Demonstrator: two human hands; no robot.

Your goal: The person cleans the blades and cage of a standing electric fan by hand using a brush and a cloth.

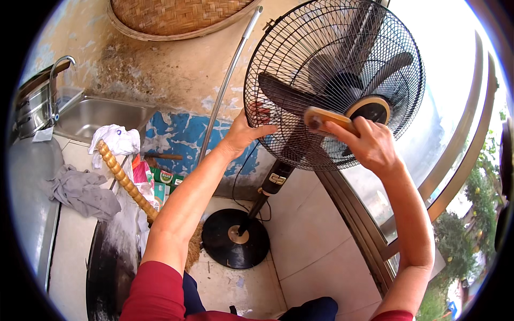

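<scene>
A black pedestal fan's wire grille (297, 60) fills the upper right, its dark blades visible behind the wires. My left hand (247, 134) grips the grille's lower left rim, some fingers behind the wires and the thumb in front. In my right hand (371, 144) is a wooden-backed brush (331, 118), held against the front of the grille beside the gold-ringed centre cap (371, 110). The brush's bristles are mostly hidden. Below, the fan's pole (275, 176) runs down to a round black base (237, 257) on the tiled floor.
A metal pole (227, 80) leans on the peeling wall left of the fan. Further left are a steel sink (106, 116), a faucet (52, 88), a grey cloth (86, 194), a white cloth (116, 140) and a woven broom handle (124, 178). A framed window (357, 216) stands right; a woven tray (180, 18) hangs above.
</scene>
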